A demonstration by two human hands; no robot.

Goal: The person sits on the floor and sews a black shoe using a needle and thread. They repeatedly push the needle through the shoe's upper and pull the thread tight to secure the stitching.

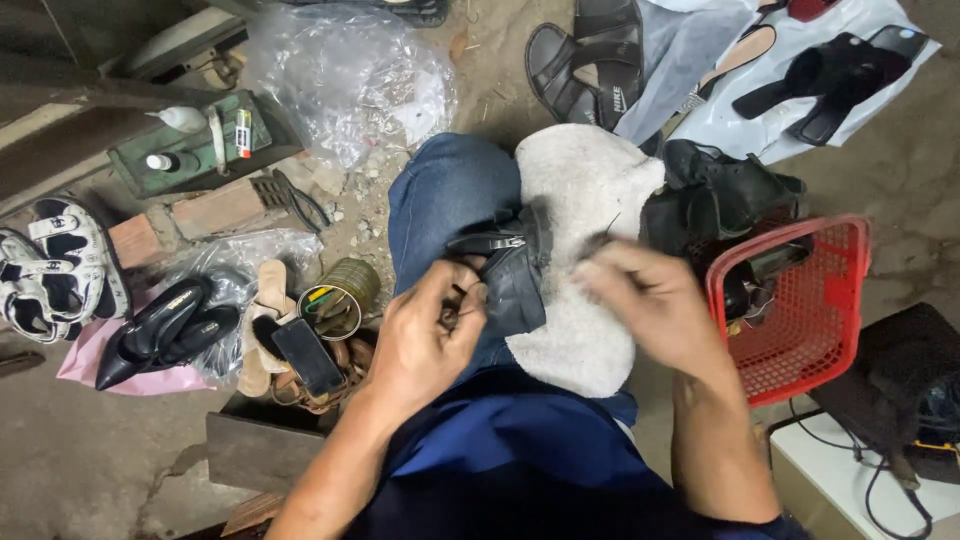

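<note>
While right hand [655,305] blurs, fingers [470,300] hide leather piece [515,285].

I see the left hand [425,335] pinching the edge of a dark leather piece [512,280] lying on a pale cloth [580,190] over the knee. Right hand [650,305] blurred, fingers [600,270] just right of the leather. Red basket [810,310] beyond the right fingers; tin can [340,298] left of the left fingers.

A leather piece [510,275] is lying on a cloth [580,190] on the knee, between the fingers [465,300] of both hands. A basket [810,310] is sitting right of the fingers. A tin can [345,295] and shoes [165,330] are lying left of them. Sandals [590,60] are lying beyond them on the floor [80,460].
</note>
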